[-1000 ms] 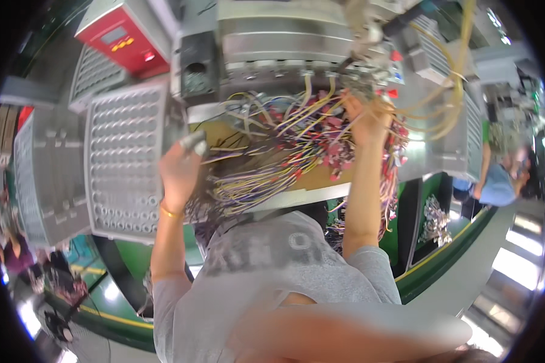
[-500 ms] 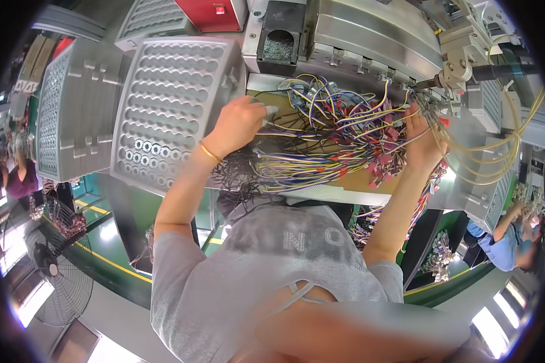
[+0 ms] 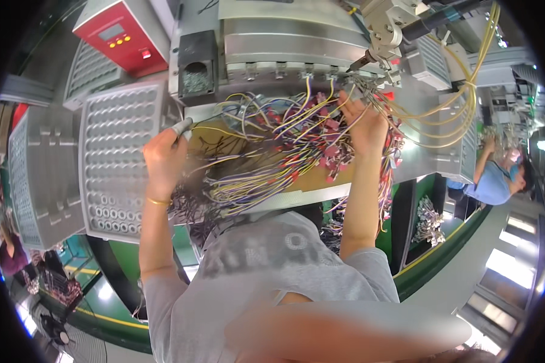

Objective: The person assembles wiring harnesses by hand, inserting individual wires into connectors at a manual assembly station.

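Largest item: the grey metal machine housing (image 3: 284,45), standing beyond my hands across the bench. A row of small fixtures (image 3: 309,73) runs along its near edge, and yellow wires rise to two of them. To my left lies a grey tray (image 3: 153,100) with rows of round pockets; small pale rings (image 3: 118,213) show in its lower rows.

Between my hands lies the wire bundle (image 3: 248,189), in yellow, purple and dark strands, spread over a tan board (image 3: 330,181). The dark ends lie toward my left; the reddish connectors (image 3: 331,130) are massed toward my right.

Further left and beyond, the red control box (image 3: 118,39) stands tilted in view. Nearer the housing, a black container (image 3: 198,51) has a round opening holding fine bits.

My right hand (image 3: 363,115) is among the connector ends, just below the dark-tipped tool (image 3: 361,61). The fingers are extended; I cannot tell whether they grip a wire.

My left hand (image 3: 186,129) is at the left end of the bundle, by the tray's edge. Thumb and forefinger, in pale finger covers (image 3: 180,126), are close together near a thin wire; I cannot tell whether they pinch it. Smallest item: a thin gold bracelet (image 3: 158,201) on that wrist.
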A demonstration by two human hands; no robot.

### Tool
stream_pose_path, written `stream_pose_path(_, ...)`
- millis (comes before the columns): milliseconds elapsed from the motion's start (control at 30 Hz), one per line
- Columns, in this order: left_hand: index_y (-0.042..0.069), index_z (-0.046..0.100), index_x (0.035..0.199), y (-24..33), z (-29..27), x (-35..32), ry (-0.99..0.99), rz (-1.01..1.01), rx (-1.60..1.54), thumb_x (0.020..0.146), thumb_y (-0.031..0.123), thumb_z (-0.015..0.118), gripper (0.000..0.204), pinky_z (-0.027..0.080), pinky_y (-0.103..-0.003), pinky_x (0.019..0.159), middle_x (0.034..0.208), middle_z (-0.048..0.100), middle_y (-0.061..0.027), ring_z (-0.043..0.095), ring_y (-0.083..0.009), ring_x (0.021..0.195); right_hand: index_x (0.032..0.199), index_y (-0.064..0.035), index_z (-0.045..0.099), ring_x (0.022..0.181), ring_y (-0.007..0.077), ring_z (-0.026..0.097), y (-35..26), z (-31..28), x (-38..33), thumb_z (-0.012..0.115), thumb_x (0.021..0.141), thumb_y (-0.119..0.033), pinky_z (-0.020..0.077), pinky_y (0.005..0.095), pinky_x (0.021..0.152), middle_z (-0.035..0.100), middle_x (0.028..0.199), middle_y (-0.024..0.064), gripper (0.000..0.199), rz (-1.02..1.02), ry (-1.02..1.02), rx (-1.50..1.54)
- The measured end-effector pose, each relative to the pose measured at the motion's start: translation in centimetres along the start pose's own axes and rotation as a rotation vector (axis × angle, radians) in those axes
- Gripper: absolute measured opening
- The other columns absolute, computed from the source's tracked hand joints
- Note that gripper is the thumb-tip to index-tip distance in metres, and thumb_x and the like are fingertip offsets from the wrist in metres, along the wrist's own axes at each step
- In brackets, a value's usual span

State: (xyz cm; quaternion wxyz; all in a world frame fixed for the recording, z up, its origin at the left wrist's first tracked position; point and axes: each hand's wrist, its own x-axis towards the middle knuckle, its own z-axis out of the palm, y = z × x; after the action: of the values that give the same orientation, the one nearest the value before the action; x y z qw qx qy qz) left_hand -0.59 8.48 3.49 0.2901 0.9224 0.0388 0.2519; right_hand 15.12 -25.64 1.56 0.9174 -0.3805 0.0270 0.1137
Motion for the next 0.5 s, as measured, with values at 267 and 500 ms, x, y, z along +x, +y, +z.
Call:
stream_pose_path(267,0.006,0.066,0.094,1.6,0.6,-0.5,-0.015,-0.201,-0.097,0.07,0.0,0.062,0.025,0.037,-0.024,0.049,0.063,0.055,-0.007,0.045,-0.0123,0.051,0.118,0.0051,0.038,0.115,0.05,0.035,-1.0,1.2,0.1,0.055,0.075,-0.04,0.0258,0.0497,0.101,0.04,0.122,0.0286,0.065,-0.064,-0.042,0.167)
stream_pose_path(500,0.006,0.065,0.097,2.0,0.8,-0.3,-0.062,-0.349,-0.197,0.073,0.002,0.062,0.024,0.047,-0.025,0.063,0.082,0.066,-0.0108,0.06,-0.0145,0.064,0.119,0.003,0.039,0.115,0.0495,0.035,-0.6,0.7,0.2,0.05,0.079,-0.04,0.0263,0.0493,0.1,0.041,0.124,0.0252,0.06,-0.034,-0.158,0.267)
